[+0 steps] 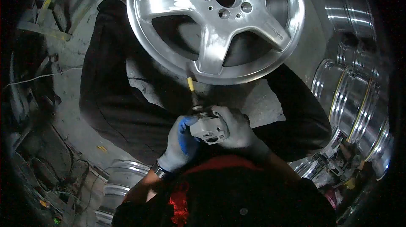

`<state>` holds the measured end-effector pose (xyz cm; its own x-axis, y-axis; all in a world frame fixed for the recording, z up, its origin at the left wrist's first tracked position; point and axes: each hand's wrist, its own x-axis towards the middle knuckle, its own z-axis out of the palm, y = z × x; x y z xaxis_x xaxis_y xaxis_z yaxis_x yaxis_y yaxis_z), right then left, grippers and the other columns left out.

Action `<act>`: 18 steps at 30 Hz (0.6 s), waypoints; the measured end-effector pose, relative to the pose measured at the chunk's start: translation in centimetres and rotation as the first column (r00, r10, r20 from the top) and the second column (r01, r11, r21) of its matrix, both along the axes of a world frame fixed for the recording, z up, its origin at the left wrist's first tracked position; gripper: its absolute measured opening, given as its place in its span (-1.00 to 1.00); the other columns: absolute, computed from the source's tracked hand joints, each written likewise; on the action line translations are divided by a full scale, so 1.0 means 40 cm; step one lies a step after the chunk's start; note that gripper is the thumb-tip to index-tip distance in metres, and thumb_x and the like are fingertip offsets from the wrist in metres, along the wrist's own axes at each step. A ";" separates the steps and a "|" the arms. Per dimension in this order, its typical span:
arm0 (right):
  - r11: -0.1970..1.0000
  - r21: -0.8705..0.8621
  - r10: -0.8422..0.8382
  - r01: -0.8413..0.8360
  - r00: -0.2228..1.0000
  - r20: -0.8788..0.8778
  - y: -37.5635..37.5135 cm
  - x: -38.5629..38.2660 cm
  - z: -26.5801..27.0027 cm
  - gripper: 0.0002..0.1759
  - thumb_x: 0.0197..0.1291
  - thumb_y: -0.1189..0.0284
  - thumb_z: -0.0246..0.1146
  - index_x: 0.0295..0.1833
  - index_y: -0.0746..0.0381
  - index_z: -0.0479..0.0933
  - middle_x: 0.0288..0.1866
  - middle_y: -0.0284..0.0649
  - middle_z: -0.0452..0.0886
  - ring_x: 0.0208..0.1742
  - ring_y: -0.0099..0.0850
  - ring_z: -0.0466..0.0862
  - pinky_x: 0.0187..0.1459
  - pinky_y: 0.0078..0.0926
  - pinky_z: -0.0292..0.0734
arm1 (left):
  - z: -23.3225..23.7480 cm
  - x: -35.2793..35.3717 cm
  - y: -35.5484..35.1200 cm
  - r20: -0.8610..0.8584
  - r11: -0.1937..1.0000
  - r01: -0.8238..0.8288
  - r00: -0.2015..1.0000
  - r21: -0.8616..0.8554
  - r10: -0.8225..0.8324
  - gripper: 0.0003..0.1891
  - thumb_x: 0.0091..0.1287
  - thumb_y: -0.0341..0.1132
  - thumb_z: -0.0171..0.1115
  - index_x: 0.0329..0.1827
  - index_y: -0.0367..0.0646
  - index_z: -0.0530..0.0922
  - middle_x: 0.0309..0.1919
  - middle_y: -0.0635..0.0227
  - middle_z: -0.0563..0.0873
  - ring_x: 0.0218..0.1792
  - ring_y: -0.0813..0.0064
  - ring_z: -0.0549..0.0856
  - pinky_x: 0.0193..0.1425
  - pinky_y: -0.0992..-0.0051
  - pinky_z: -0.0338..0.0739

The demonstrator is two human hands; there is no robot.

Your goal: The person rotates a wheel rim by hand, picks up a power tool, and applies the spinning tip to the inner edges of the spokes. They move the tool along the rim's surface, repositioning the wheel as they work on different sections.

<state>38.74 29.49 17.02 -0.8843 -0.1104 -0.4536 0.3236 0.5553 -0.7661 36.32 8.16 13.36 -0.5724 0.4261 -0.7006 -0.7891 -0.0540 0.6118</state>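
Observation:
A grey power tool [209, 129] with a thin shaft and a yellow section [190, 84] is held in both hands. My left hand [179, 144], in a grey and blue glove, wraps round its left side. Around the right side are the fingers of my right hand [237, 129], in a grey glove. The shaft points up toward the lower rim of a silver five-spoke wheel [213, 51]; its tip is blurred, so contact with the rim cannot be told. Bright polished patches show on the wheel's spokes.
Stacked shiny rims [342, 96] line the right side. Another rim [116, 187] lies at the lower left. A metal frame [44, 31] and cables [63, 163] are on the left. My bent legs flank the floor below the wheel.

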 end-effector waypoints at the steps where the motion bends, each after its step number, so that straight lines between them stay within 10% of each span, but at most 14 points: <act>1: 1.000 0.000 0.002 -0.002 1.000 0.000 -0.003 -0.006 0.004 -0.06 -0.09 0.29 0.70 0.44 0.17 0.41 0.22 -0.03 0.68 0.22 0.03 0.70 0.18 -0.04 0.63 | 0.001 -0.004 -0.005 0.062 0.997 -0.064 0.996 0.044 0.061 -0.75 0.51 -0.53 0.23 0.21 -0.25 0.55 0.22 0.17 0.70 0.23 0.37 0.68 0.36 0.32 0.58; 7: 0.999 -0.022 -0.030 0.028 0.998 -0.054 0.021 -0.019 0.058 -0.23 0.16 0.27 0.57 0.43 0.18 0.39 0.20 0.08 0.68 0.18 0.08 0.72 0.13 -0.03 0.65 | 0.021 -0.021 0.039 0.324 0.894 -0.325 0.919 0.308 0.223 -0.63 0.55 -0.30 0.08 0.33 -0.19 0.60 0.26 0.18 0.73 0.25 0.20 0.72 0.45 0.12 0.55; 10: 0.915 -0.351 -0.186 0.197 0.980 0.065 0.040 -0.005 0.056 -0.22 0.14 0.31 0.57 0.44 0.19 0.40 0.21 0.05 0.66 0.21 0.03 0.70 0.19 -0.07 0.63 | 0.007 -0.010 0.055 0.290 0.801 -0.362 0.925 0.476 0.246 -0.69 0.58 -0.37 0.05 0.28 -0.17 0.61 0.26 0.20 0.73 0.25 0.24 0.72 0.44 0.15 0.56; 12: 0.999 0.005 0.041 -0.041 0.992 -0.120 0.039 -0.019 0.055 -0.16 0.04 0.32 0.62 0.42 0.21 0.42 0.20 0.04 0.64 0.22 0.02 0.68 0.22 -0.08 0.61 | 0.006 -0.006 0.046 0.194 0.751 -0.347 0.938 0.561 0.288 -0.71 0.60 -0.41 0.03 0.26 -0.16 0.62 0.26 0.21 0.72 0.25 0.26 0.72 0.44 0.17 0.56; 18: 1.000 -0.011 0.002 -0.004 0.991 -0.133 -0.003 -0.044 0.053 -0.06 -0.10 0.31 0.68 0.42 0.25 0.41 0.16 0.07 0.65 0.17 0.10 0.69 0.19 -0.13 0.61 | 0.013 -0.017 0.016 0.329 0.852 -0.392 0.902 0.348 0.281 -0.66 0.58 -0.27 0.07 0.28 -0.21 0.61 0.20 0.13 0.76 0.24 0.21 0.73 0.42 0.12 0.57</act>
<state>36.99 29.35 19.15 -0.9364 -0.1176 -0.3307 0.2169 0.5469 -0.8086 35.63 8.80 13.89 -0.5557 0.5119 -0.6551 -0.8017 -0.5386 0.2592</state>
